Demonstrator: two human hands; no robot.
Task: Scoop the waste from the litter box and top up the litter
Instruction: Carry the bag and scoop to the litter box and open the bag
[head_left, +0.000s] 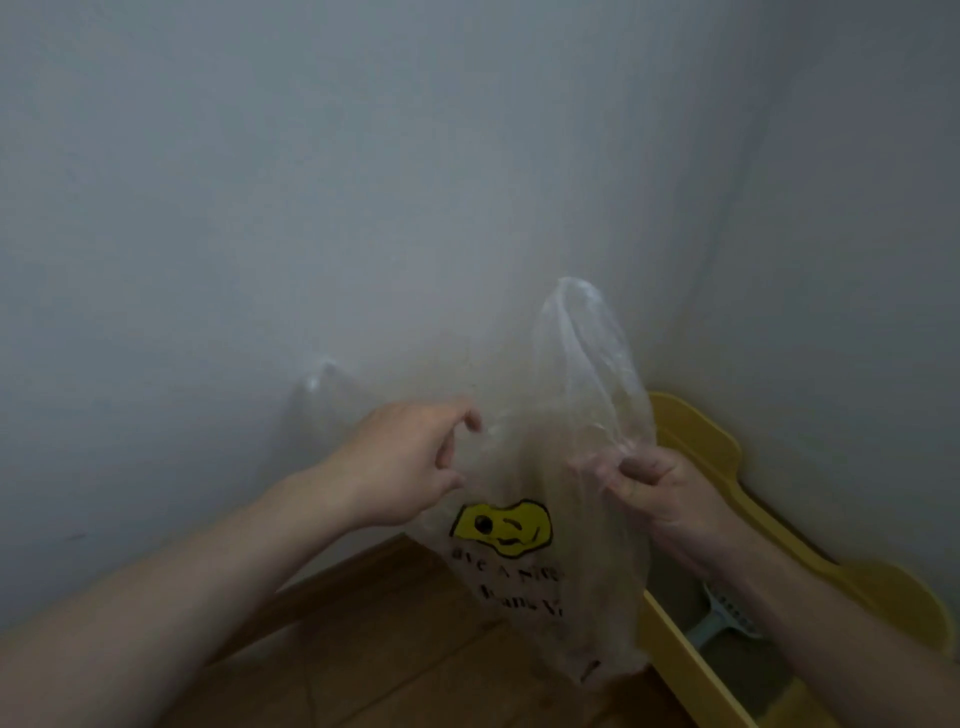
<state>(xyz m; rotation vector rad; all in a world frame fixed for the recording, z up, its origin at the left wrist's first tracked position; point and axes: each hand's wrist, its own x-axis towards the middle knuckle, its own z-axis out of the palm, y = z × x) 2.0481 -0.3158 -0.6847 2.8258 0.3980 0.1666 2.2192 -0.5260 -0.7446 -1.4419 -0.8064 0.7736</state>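
Left hand (410, 457), right hand (660, 488) gripping plastic bag (540, 587), yellow litter box (727, 457)

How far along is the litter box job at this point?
Early. Nothing looks done yet: the scoop lies untouched in the yellow litter box. In hand: the left hand and right hand pinch the clear plastic bag near its top, apparently spreading it open. Left: scooping waste into the bag and topping up; no fresh litter supply is in view.
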